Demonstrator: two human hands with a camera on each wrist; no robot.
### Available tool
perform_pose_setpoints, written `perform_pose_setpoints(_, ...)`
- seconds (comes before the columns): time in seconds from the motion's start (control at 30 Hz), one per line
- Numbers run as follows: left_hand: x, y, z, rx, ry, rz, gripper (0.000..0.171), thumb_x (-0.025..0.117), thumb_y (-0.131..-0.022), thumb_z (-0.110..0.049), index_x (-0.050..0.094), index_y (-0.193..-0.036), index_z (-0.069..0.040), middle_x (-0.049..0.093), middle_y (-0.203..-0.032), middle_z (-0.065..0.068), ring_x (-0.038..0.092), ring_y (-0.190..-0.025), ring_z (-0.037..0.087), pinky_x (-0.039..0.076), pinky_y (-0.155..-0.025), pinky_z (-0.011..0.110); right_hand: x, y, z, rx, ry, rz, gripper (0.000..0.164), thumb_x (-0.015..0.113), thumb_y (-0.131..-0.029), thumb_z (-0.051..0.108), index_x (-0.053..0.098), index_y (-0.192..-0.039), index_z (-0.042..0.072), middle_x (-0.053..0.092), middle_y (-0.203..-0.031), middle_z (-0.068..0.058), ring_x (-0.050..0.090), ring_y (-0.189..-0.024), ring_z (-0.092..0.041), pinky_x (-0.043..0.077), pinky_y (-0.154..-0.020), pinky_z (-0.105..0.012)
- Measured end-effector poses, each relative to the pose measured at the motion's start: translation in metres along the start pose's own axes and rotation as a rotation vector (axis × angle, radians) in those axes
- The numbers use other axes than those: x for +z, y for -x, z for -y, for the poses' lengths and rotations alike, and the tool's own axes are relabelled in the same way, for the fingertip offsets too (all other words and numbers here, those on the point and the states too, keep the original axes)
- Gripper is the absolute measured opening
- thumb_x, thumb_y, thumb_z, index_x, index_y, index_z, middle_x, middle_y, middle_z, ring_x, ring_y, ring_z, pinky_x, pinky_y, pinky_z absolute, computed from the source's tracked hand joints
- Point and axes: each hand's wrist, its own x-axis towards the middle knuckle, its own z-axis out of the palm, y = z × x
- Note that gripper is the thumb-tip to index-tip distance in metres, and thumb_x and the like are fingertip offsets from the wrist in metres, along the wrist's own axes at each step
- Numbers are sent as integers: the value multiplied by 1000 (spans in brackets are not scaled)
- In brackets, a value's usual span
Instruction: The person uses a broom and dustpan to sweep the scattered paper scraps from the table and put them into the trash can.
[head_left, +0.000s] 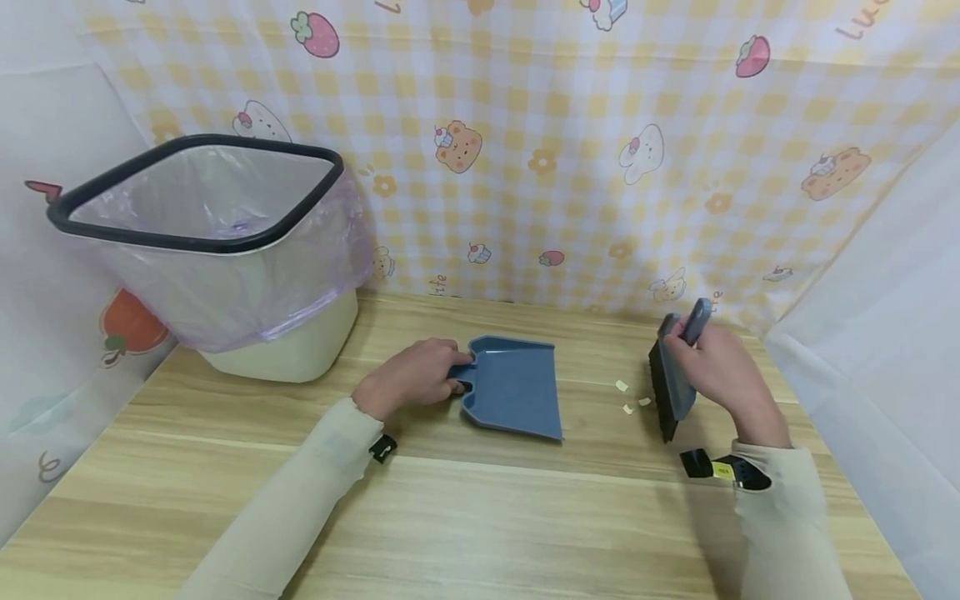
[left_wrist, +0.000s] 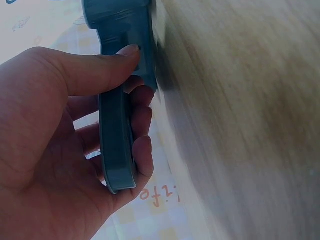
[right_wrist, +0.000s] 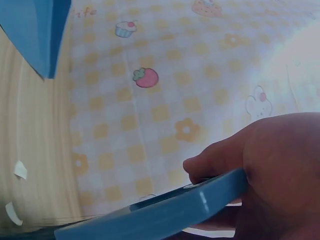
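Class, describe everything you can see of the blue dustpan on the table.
The dustpan is matte blue and looks like plastic. It has a flat tray with low raised walls on three sides and a short handle at its left end. It lies flat on the wooden table, its open edge turned toward the paper scraps and the brush. The left hand grips the handle, thumb pressed along it. The tray looks empty.

Home-style tabletop booth, cartoon cloth backdrop, lined bin
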Motion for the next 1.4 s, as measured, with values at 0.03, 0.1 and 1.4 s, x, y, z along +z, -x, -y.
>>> perform_pose_setpoints(0.03,0,0,0,-1,-1,1,41,71,-105,-10,70,-144,1,68,-108,9,51,-84,18,45,-77,33,-1,1,-1,-3,2,3,22,47,-113,21,54,-98,8,48,-71,0,50,-65,-22,41,-63,-39)
perform_pose_setpoints(0.1,0,0,-1,-3,-1,2,41,71,-105,-11,71,-144,1,67,-108,8,51,-84,18,44,-77,33,-4,2,-1,-5,12,9,21,47,-113,21,54,-99,7,48,-71,0,49,-64,-22,41,-62,-39)
perform_pose_setpoints(1.4,0,1,0,16,-18,-11,41,71,-104,-9,71,-143,2,71,-113,12,52,-84,18,46,-77,34,-16,4,-6,-17,35,10,20,54,-114,24,62,-109,6,61,-82,-4,55,-75,-25,42,-70,-41)
